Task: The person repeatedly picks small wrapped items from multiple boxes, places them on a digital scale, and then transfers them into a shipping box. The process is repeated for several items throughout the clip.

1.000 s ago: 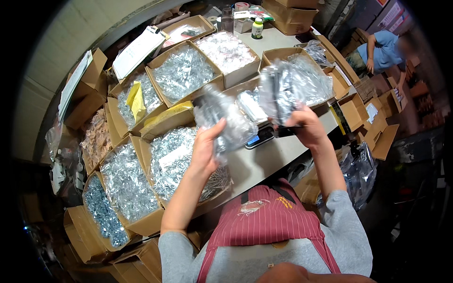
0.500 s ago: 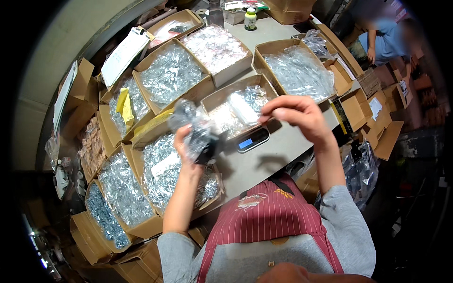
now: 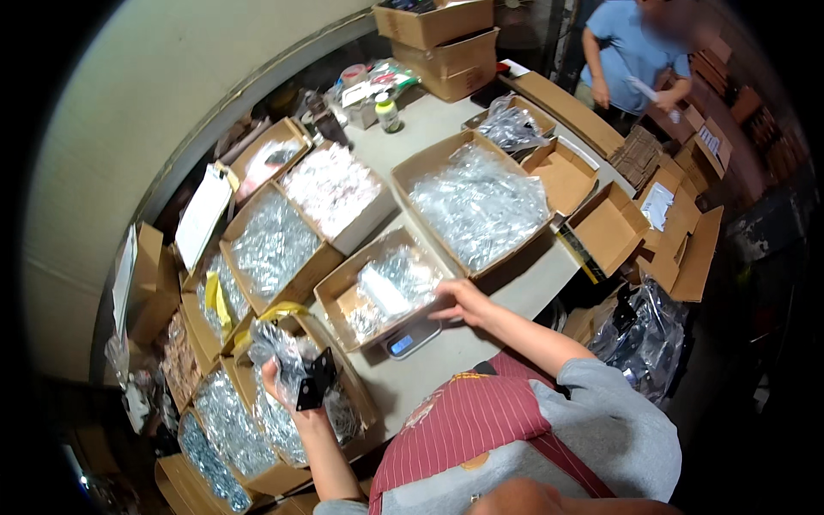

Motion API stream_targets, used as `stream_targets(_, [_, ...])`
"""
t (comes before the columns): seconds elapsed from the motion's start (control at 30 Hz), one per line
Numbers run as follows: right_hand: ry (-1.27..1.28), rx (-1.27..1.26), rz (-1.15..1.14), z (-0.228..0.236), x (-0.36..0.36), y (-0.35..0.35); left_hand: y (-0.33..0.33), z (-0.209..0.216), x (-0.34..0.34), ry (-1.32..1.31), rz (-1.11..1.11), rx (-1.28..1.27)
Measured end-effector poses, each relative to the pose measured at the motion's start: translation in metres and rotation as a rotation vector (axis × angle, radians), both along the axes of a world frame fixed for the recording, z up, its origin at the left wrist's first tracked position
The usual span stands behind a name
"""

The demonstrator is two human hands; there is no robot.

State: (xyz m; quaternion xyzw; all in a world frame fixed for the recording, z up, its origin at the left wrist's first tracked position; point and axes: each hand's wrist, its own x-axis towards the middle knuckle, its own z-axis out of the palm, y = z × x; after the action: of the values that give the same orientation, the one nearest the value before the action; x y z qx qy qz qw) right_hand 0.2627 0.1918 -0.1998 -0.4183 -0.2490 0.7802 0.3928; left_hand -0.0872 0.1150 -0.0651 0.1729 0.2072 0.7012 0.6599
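**Bagged parts held over the boxes, other hand at the scale box**

A clear plastic bag (image 3: pixel 283 348) with a black bracket (image 3: pixel 316 383) at its lower edge is gripped in the left hand (image 3: pixel 287 390); the fingers are closed around the bag's lower part, and the bracket is pressed against the palm side. The bag is held up above a cardboard box of small bagged parts (image 3: pixel 339 408) at the person's left front.

The right hand (image 3: pixel 463 302) is stretched forward with its fingers loosely spread and nothing clasped in them; the fingertips are laid at the near rim of an open cardboard box (image 3: pixel 343 296) in which clear packets and a white roll (image 3: pixel 384 292) are kept. This box is set on a small scale (image 3: pixel 410 341), whose blue display shows just below the box's near corner.

Around these, further open boxes filled with shiny bagged hardware are ranged across the grey table (image 3: pixel 506 296). A large box of clear bags (image 3: pixel 476 202) stands just beyond the right hand. Empty cartons (image 3: pixel 605 227) are placed to the right. A person in a blue shirt (image 3: pixel 631 56) is seen at the far end of the table.
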Motion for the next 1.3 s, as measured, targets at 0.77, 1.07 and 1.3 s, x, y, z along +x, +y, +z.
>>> stream_targets(0.77, [-0.612, 0.644, -0.942, 0.159, 0.376, 0.043, 0.071, 0.039, 0.092, 0.112, 0.067, -0.272])
stream_targets(1.07, [-1.623, 0.783, -0.706, 0.145, 0.409, 0.069, 0.149, 0.085, 0.234, 0.298, -0.299, -0.325])
stream_targets(1.3, [-1.611, 1.071, -0.728, 0.138, 0.435, 0.048, 0.172, 0.108, 0.345, 0.602, -0.605, -0.421])
